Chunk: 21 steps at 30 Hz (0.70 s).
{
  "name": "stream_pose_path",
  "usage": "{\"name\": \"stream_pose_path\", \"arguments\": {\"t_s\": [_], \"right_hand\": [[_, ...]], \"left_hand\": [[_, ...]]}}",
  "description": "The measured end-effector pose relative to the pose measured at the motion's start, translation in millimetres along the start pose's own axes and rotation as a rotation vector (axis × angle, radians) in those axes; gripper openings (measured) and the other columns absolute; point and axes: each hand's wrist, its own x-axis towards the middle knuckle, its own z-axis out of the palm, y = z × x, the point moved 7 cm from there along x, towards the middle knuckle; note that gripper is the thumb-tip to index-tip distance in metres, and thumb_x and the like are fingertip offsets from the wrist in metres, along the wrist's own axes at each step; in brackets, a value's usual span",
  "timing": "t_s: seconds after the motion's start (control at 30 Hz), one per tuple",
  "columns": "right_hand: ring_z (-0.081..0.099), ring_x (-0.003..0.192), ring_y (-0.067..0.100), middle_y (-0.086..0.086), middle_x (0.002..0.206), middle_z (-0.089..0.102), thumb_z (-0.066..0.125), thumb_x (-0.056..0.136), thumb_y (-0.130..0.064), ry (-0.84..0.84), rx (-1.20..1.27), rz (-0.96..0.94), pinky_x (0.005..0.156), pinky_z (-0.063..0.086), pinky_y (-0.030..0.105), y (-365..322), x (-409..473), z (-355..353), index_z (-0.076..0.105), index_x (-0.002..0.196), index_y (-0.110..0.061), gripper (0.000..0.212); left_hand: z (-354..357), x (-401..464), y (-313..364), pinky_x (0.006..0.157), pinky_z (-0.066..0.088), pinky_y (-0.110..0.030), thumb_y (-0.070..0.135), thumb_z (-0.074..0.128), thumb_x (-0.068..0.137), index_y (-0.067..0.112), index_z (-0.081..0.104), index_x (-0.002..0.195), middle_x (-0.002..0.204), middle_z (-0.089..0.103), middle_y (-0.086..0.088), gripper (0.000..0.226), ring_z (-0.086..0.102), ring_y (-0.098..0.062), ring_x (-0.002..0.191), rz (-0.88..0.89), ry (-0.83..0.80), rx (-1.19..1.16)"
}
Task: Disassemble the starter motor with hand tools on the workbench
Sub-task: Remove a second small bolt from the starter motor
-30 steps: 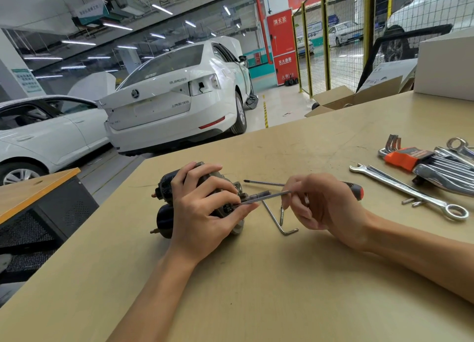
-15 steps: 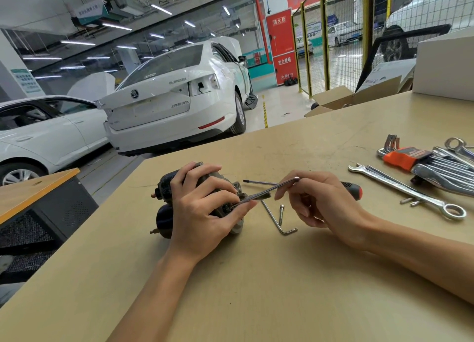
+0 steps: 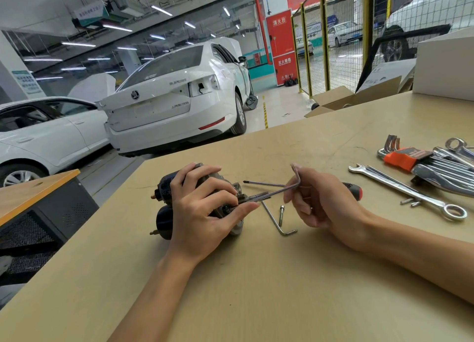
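Left of centre in the frame, the dark, twin-cylinder starter motor [image 3: 177, 208] lies on its side on the tan wooden workbench [image 3: 256, 290]. The left hand [image 3: 205, 210] grips it from above, fingers curled over the housing and the index finger extended along the end where the tool enters.

At centre, a bright steel L-shaped hex key [image 3: 279, 191] has its long arm seated at the motor's end face, its short arm standing upward. The right hand [image 3: 320, 200] pinches the bend between thumb and fingertips, the other fingers loosely curled. Just below lie a second bent hex key [image 3: 275, 219] and a loose steel bolt [image 3: 282, 214]; behind the right hand lies a screwdriver with a black-and-red handle [image 3: 355, 189].

At the right edge, a chrome combination spanner [image 3: 407, 191] and an orange holder of hex keys [image 3: 405, 157] rest well apart from the motor.

Risk: the key may slip out of the bolt head if it is not held in line, rounding the socket. The motor may roll if the left grip slackens. The loose bolt could be knocked off the bench.

Change: half a second ago the key's short arm lay low and level toward the right hand; it now stands upright, indicating a partial turn. The motor and left hand are unmoved.
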Motion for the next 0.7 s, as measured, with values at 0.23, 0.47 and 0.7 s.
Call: {"name": "stream_pose_path", "arguments": {"t_s": [0.23, 0.47, 0.7], "right_hand": [[0.033, 0.040, 0.016, 0.002, 0.048, 0.037, 0.051, 0.084, -0.050, -0.157, 0.034, -0.074, 0.040, 0.027, 0.020, -5.2, -5.1, 10.0, 0.063, 0.062, -0.009, 0.047], [0.033, 0.039, 0.015, 0.004, 0.046, 0.039, 0.045, 0.074, -0.013, -0.120, -0.003, -0.142, 0.041, 0.024, 0.016, -7.5, -4.0, 6.9, 0.071, 0.070, -0.009, 0.027], [0.033, 0.037, 0.014, 0.003, 0.045, 0.040, 0.035, 0.091, 0.003, -0.080, -0.037, -0.160, 0.039, 0.025, 0.014, -8.3, -2.5, 4.9, 0.073, 0.075, -0.009, 0.043]], "left_hand": [[0.2, 0.3, 0.2, 0.109, 0.028, -0.039, 0.050, 0.073, 0.080, 0.016, 0.070, 0.059, 0.076, 0.070, 0.009, 0.040, 0.059, -0.017, 0.108, 0.008, -0.002, 0.017], [0.9, 0.3, 0.1, 0.109, 0.029, -0.039, 0.047, 0.074, 0.081, 0.015, 0.070, 0.059, 0.076, 0.070, 0.009, 0.039, 0.059, -0.017, 0.107, 0.002, 0.000, 0.023], [1.0, 0.4, 0.1, 0.109, 0.029, -0.041, 0.048, 0.072, 0.082, 0.016, 0.071, 0.060, 0.076, 0.070, 0.009, 0.039, 0.058, -0.016, 0.108, -0.011, -0.007, -0.008]]}}
